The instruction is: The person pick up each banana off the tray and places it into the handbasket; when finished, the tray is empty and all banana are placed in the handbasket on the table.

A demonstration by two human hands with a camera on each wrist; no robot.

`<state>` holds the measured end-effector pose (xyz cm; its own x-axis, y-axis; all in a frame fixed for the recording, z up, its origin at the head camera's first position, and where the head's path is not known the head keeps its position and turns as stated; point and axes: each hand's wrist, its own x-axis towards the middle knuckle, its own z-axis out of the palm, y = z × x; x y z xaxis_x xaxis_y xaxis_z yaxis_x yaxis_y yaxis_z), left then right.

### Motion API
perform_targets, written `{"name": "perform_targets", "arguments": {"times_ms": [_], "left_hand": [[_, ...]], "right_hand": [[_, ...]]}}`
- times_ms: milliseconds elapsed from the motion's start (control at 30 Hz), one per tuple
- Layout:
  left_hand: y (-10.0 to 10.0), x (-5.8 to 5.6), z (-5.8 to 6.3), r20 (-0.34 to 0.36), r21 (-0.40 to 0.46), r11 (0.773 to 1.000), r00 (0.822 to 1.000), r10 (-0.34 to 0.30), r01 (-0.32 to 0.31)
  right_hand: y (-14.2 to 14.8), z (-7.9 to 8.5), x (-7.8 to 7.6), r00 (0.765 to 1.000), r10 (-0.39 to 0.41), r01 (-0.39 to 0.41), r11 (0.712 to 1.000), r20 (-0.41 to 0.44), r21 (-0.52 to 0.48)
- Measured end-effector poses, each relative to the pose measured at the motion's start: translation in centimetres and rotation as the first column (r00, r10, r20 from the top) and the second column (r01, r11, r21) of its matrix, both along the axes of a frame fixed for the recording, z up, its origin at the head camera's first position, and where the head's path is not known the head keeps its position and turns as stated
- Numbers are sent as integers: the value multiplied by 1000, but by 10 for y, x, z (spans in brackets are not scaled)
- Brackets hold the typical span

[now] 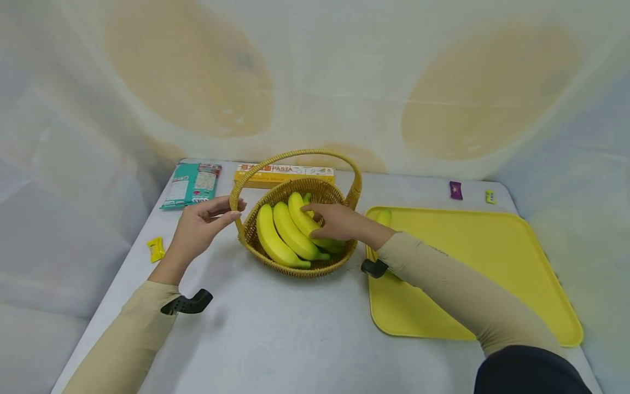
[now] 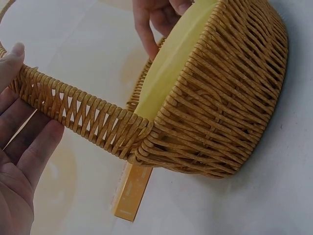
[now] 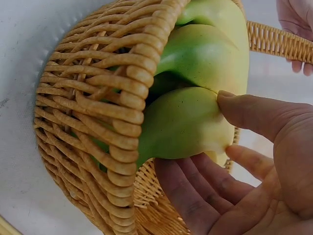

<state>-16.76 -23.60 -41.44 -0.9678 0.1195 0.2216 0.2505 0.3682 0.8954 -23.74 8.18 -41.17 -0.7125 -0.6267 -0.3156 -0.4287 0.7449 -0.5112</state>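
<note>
Several yellow bananas [image 1: 274, 241] with green ends lie side by side in a woven basket [image 1: 300, 271] with a tall arched handle [image 1: 315, 153]. My left hand [image 1: 199, 227] pinches the left side of that handle between thumb and fingers; the left wrist view shows the hand [image 2: 19, 161] at the handle [image 2: 78, 110]. Over the basket's right half, my right hand [image 1: 337, 221] grips the rightmost front banana [image 3: 183, 125]. In the right wrist view its thumb presses one side while the fingers lie along the other. Another banana's tip shows behind it.
A yellow tray [image 1: 472, 262] lies to the right, with a banana [image 1: 384, 218] on its left edge, partly behind my right forearm. Behind the basket are a pasta box [image 1: 285, 174] and a teal packet [image 1: 193, 185]. Small wrapped candies: yellow [image 1: 156, 249], purple [image 1: 455, 190], yellow-green [image 1: 490, 197].
</note>
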Motion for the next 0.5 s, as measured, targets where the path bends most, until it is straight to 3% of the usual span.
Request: {"name": "perform_targets", "arguments": {"times_ms": [200, 500], "left_hand": [[0, 0, 1, 0, -3, 1000, 1000, -2, 2], [0, 0, 0, -1, 6, 1000, 1000, -8, 8]], "right_hand": [[0, 2, 1, 1000, 8, -8, 1000, -5, 1], [28, 4, 18, 996, -15, 3, 991, -90, -137]]}}
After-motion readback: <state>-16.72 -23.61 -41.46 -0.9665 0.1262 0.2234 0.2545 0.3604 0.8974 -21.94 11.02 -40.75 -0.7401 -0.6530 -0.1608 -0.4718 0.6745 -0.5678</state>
